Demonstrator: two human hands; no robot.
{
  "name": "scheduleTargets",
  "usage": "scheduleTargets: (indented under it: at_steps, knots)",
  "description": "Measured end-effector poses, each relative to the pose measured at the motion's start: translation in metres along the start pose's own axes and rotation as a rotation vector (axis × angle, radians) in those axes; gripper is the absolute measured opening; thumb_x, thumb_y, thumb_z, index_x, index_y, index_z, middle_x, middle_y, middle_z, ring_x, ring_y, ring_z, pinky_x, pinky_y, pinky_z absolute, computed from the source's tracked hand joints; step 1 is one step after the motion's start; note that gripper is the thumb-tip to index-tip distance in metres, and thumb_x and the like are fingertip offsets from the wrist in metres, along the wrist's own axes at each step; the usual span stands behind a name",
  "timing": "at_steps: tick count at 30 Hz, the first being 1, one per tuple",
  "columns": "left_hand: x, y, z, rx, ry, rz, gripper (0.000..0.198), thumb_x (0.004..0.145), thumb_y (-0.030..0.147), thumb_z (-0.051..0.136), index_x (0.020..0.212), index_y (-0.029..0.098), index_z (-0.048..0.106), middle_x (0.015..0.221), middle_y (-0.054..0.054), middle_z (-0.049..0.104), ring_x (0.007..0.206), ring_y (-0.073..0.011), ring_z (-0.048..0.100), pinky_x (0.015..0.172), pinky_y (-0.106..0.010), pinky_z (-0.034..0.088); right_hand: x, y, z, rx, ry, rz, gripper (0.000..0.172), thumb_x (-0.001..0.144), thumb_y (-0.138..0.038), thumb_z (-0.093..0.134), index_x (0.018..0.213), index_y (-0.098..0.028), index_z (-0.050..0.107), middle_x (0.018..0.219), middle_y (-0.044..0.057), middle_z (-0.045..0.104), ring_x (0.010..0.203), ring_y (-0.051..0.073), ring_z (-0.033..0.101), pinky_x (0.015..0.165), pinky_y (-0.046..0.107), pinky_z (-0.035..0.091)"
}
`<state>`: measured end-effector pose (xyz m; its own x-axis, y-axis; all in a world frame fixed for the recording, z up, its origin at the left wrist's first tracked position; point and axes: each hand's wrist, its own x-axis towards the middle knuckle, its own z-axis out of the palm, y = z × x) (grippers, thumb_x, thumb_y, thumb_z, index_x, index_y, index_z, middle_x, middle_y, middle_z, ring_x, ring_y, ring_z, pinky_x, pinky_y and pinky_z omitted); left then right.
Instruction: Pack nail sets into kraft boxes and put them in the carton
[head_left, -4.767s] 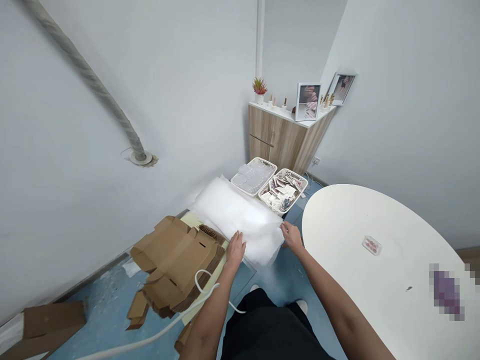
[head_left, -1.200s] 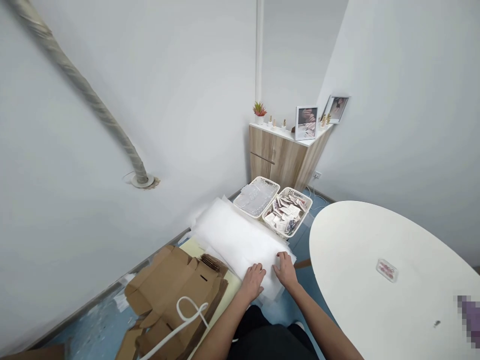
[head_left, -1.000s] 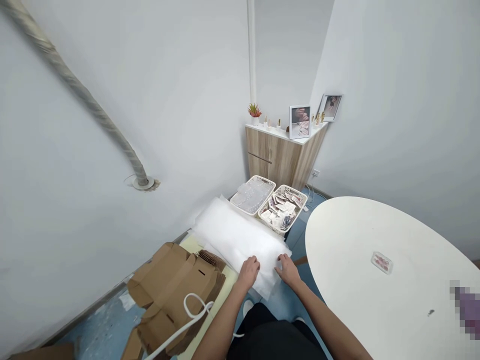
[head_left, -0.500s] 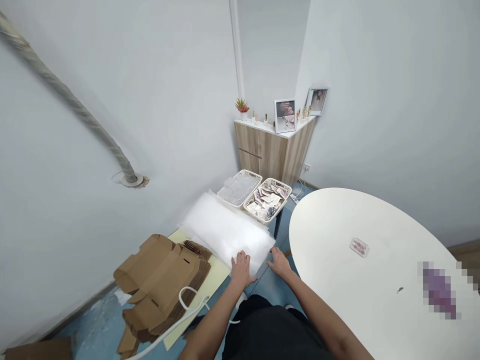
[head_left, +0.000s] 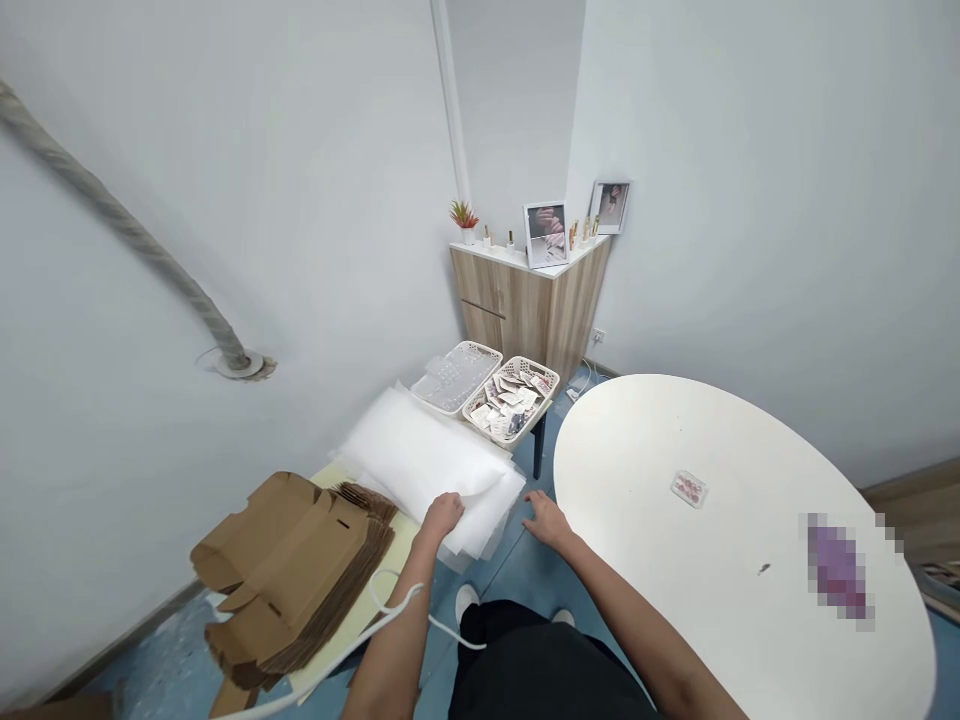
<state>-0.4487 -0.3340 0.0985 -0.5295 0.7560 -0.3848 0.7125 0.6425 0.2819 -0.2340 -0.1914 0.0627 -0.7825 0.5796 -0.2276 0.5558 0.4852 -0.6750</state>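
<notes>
A stack of white foam sheets (head_left: 420, 455) lies on a low surface ahead of me. My left hand (head_left: 442, 514) is closed on the near edge of the top sheet, pinching it. Just to the right of the stack, my right hand (head_left: 547, 517) hovers with its fingers spread, holding nothing, close to the edge of the round white table (head_left: 660, 440). A pile of flattened brown cardboard boxes (head_left: 292, 570) lies to the left of the foam.
Two white baskets stand beyond the foam, one with clear trays (head_left: 456, 362), one with small packets (head_left: 512, 398). A small packet (head_left: 688, 488) lies on the round table. A wooden cabinet (head_left: 525, 305) fills the corner. A white cable (head_left: 390, 610) crosses my left arm.
Both hands rested on the near edge of the foam stack before. Now my right hand has come off it to the right, and my left hand has pinched the top sheet's edge.
</notes>
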Motion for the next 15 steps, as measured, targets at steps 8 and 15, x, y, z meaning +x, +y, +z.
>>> scheduleTargets:
  at_steps: [8, 15]
  knots:
    - [0.012, 0.115, -0.004, -0.254, 0.475, 0.355, 0.022, 0.092, 0.025, 0.043, 0.104, 0.020, 0.062, 0.108, -0.007, 0.067, 0.105, -0.0205, 0.062, 0.095, -0.034, 0.047, 0.008, -0.012, -0.070, 0.966, -0.009, 0.277, 0.060, 0.080, -0.069, 0.053, 0.117, -0.024, 0.059, 0.122, 0.009, 0.063, 0.109, 0.023, 0.061, 0.081, 0.033, 0.051]
    - [0.024, 0.255, 0.083, -0.336, 0.222, 0.749, 0.037, 0.085, 0.015, 0.048, 0.121, 0.016, 0.057, 0.134, -0.013, 0.057, 0.128, -0.0242, 0.052, 0.108, -0.044, 0.042, -0.022, 0.059, -0.139, 1.112, 0.328, 0.407, 0.054, 0.073, -0.060, 0.066, 0.112, -0.023, 0.063, 0.109, 0.007, 0.070, 0.096, 0.022, 0.065, 0.070, 0.030, 0.052]
